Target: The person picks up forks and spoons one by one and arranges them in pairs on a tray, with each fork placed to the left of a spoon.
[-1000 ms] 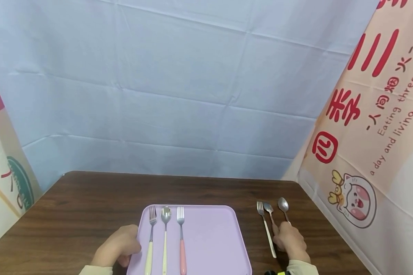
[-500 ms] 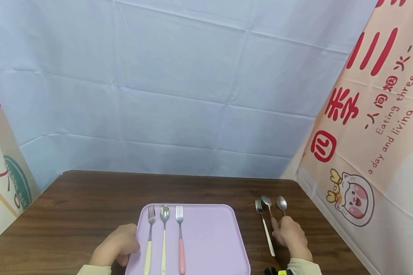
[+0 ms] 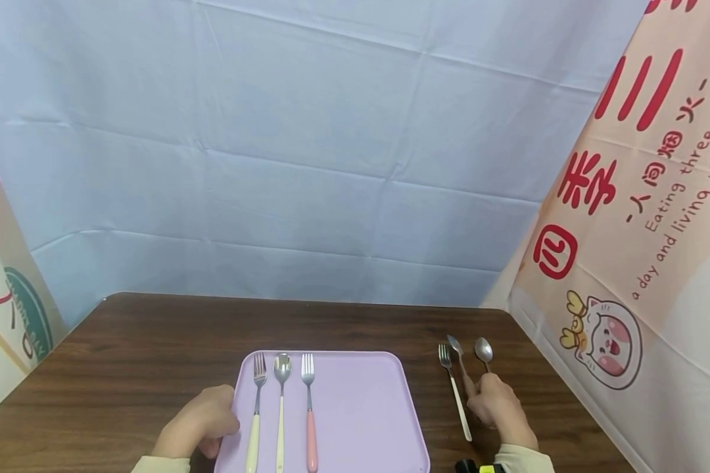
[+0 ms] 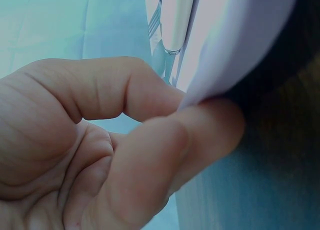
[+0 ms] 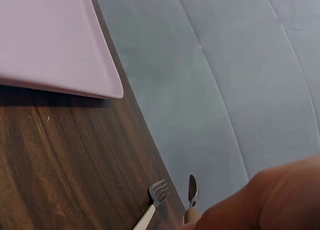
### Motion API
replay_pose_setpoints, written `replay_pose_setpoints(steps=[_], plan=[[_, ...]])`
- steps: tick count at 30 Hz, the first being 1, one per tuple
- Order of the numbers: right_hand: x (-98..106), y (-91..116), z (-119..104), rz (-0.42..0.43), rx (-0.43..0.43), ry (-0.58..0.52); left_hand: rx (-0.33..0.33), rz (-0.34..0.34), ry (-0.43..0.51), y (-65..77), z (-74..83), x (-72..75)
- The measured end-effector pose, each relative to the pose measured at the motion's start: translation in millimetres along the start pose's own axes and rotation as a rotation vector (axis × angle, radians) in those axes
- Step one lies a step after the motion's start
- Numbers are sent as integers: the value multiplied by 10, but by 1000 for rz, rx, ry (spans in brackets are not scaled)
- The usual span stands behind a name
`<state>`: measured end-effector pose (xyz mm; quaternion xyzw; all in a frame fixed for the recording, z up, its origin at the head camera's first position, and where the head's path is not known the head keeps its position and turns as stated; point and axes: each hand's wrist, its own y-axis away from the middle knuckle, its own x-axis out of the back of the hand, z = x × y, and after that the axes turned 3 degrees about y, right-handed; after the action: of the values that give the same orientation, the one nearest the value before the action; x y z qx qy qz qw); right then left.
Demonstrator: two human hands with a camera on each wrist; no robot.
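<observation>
My left hand [image 3: 198, 420] pinches the left rim of a lilac tray [image 3: 367, 407]; thumb and finger meet on that rim in the left wrist view. Two forks, one cream-handled [image 3: 253, 437] and one pink-handled [image 3: 311, 433], lie on the tray with a cream-handled spoon [image 3: 281, 420] between them. Right of the tray, my right hand [image 3: 499, 407] holds a spoon [image 3: 454, 343], its bowl seen nearly edge-on. In the right wrist view part of that spoon's tan handle [image 5: 190, 216] shows. A white-handled fork [image 3: 458, 407] lies beside it.
Another spoon [image 3: 483, 350] lies just beyond my right hand, its handle hidden. A dark wooden table [image 3: 154, 341] carries everything. A pale blue cloth [image 3: 307, 164] hangs behind, and a printed cloth [image 3: 657, 230] closes the right side.
The spoon in my right hand has shifted slightly up and left, its bowl turning edge-on. My left hand stays on the tray's rim, and the tray's cutlery lies as before.
</observation>
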<state>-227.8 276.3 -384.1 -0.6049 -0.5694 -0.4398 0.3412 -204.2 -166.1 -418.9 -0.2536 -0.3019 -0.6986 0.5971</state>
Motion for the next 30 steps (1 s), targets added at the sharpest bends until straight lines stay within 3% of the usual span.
replay_pose_setpoints(steps=[15, 22, 30], plan=[[-88, -39, -42, -32, -3, -173, 14, 6, 34, 29, -6, 24], [-116, -38, -93, -21, 10, -188, 14, 6, 31, 21, -19, 12], [-207, -27, -191, -17, 13, -503, 20, 5, 52, 9, -7, -4]])
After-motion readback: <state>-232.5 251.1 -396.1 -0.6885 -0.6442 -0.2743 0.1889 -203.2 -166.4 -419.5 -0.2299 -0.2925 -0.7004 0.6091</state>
